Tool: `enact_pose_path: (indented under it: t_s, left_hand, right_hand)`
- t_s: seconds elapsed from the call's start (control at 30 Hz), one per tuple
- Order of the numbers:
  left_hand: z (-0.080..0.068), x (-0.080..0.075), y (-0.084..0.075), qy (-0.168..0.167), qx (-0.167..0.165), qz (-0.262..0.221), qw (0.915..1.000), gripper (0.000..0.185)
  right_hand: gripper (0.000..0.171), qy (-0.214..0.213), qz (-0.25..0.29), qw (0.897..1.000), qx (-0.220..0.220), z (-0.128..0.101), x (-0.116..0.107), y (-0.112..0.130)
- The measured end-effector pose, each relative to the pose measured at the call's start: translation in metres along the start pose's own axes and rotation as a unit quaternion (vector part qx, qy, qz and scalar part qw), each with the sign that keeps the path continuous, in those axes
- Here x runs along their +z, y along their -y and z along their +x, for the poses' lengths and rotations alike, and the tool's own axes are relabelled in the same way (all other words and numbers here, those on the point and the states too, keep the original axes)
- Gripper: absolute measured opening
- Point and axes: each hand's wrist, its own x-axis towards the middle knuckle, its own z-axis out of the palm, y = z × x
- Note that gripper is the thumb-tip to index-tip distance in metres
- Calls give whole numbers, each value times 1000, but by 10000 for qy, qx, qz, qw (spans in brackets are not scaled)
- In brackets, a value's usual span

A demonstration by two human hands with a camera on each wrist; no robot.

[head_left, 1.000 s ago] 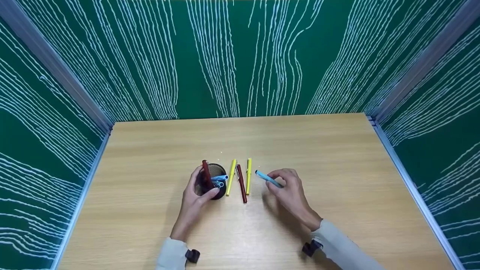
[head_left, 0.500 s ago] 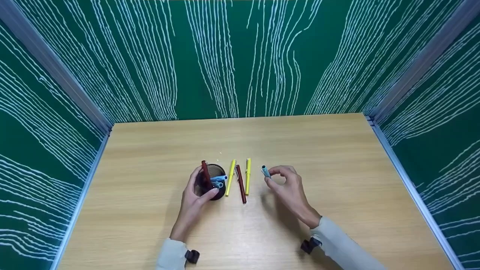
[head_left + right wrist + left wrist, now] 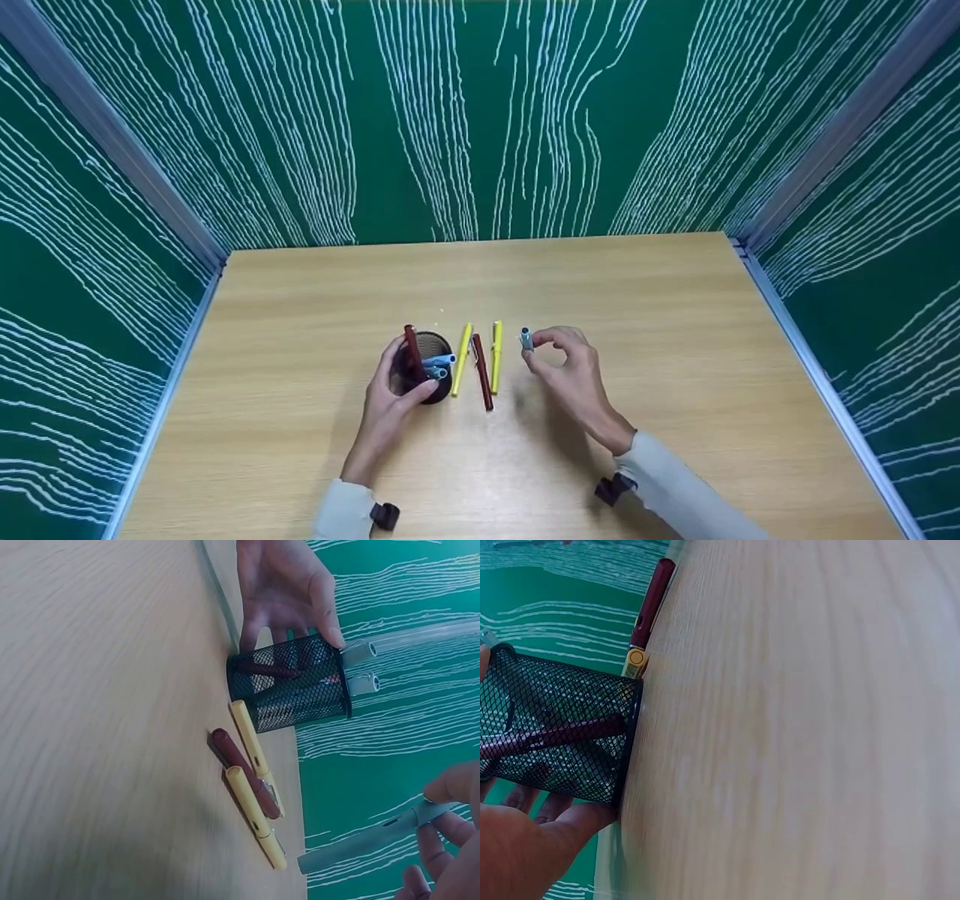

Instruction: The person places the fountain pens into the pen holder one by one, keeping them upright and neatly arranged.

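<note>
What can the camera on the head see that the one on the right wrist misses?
Only the head view shows both sleeves, the whole wooden table and the right hand as a whole. Only the right wrist view shows the mesh wall of the black cup from the side and the blue pen at full length. Both show the left hand holding the cup, two yellow pens and a dark red pen lying beside it.

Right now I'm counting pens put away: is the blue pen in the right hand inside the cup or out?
Out: the right hand pinches the light blue pen beside the black mesh cup.
</note>
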Motion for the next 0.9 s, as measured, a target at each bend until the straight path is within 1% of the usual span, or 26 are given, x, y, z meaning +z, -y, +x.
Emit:
enact_pose_path:
  t_s: [0.23,0.4,0.53,0.9]
  left_hand:
    - [0,-1,2,-14,27,22,10000,91]
    - [0,0,1,21,39,-5,10000,92]
    - [-1,-1,1,9,59,62,10000,91]
    - [1,-1,-1,-30,-65,140,9999,94]
  right_hand:
    - [19,6,50,9999,-92,4,6,5]
    - [20,5,41,9998,-218,7,9,8]
    - [19,0,93,9995,-291,8,13,11]
    - [17,44,277,9993,-241,14,21,21]
